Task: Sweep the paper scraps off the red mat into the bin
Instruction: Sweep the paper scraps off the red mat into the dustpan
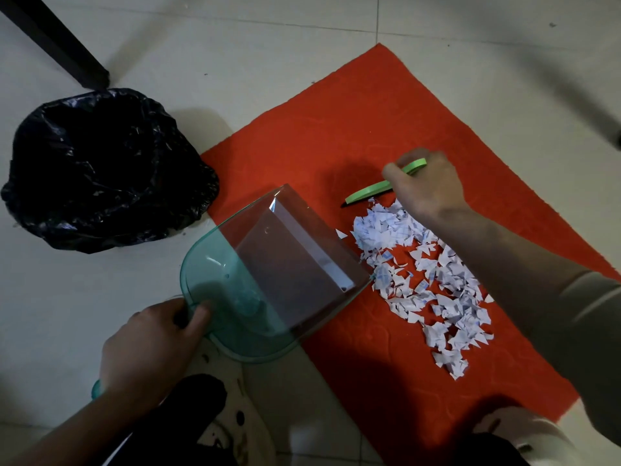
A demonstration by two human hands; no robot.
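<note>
At nine o'clock stands the bin (100, 169), lined with a black bag; its inside is too dark to tell what it holds. A dark table leg (57, 42) crosses the tile floor (235, 45) at eleven o'clock. At seven o'clock the left hand (151, 344) curls its fingers round the handle of a clear teal dustpan (215, 290), thumb on the rim. The pan's open lip faces two o'clock and rests on the red mat (336, 129), while its rear hangs over the mat's left edge onto tile. The paper scraps (420, 274) lie heaped on the mat, just at the lip's three o'clock side. At the heap's twelve o'clock end the right hand (426, 186) grips a green brush (368, 190). Bare mat stretches beyond toward twelve o'clock; a narrow strip of tile separates bin and mat.
</note>
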